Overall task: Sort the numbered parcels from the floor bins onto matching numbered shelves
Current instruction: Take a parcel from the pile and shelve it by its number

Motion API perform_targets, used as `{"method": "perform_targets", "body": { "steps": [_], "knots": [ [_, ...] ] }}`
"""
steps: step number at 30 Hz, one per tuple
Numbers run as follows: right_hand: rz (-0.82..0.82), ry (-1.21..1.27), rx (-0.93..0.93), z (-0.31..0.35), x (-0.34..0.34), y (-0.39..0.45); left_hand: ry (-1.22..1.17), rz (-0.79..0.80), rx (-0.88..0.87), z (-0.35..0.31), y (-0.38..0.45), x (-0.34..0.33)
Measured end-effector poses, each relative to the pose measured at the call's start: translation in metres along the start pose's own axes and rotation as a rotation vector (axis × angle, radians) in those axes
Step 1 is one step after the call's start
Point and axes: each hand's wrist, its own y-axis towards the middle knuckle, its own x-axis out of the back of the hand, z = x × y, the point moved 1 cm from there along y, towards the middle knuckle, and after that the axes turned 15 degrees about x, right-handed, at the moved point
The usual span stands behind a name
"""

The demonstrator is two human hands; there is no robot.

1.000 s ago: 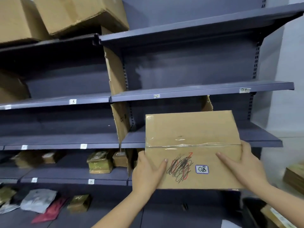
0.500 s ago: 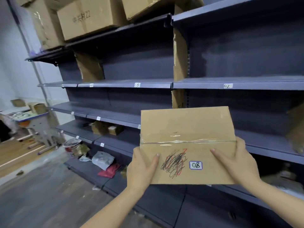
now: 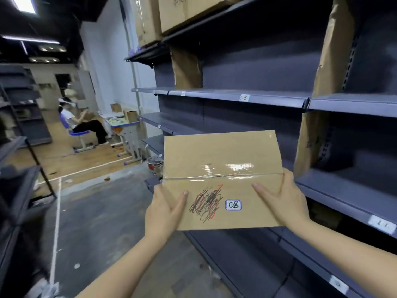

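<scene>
A flat cardboard parcel (image 3: 221,160), taped across the middle, carries a black-and-red scribble and a label reading 08 (image 3: 233,205). I hold it up in front of me with both hands. My left hand (image 3: 164,209) grips its lower left corner, thumb on the face. My right hand (image 3: 283,201) grips the lower right edge, thumb on the face. Behind it runs the grey shelving (image 3: 247,97); one shelf lip bears a tag reading 03 (image 3: 244,97).
Cardboard dividers (image 3: 330,61) stand between shelf bays. Large boxes (image 3: 171,14) sit on the top shelf. Far left, a seated person (image 3: 81,123) is beside a small desk (image 3: 124,125). A dark rack (image 3: 19,179) stands at my left, bare concrete floor (image 3: 103,211) between.
My view has swung left along the shelving; the aisle, desk and seated person have come into sight. The parcel stays held the same way in both hands.
</scene>
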Motion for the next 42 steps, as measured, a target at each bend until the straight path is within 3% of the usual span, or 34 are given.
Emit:
{"method": "perform_targets", "body": {
  "steps": [11,27,42],
  "knots": [
    [0.202,0.033,0.059,0.032,-0.156,0.068,0.062,-0.140,0.162,0.078,0.096,0.037],
    [0.176,0.052,0.038,0.159,-0.388,0.206,0.054,-0.111,0.138,0.159,0.381,0.119],
    [0.161,0.062,0.008,0.185,-0.585,0.372,0.074,-0.105,0.108,0.206,0.642,0.100]
  ]
}}
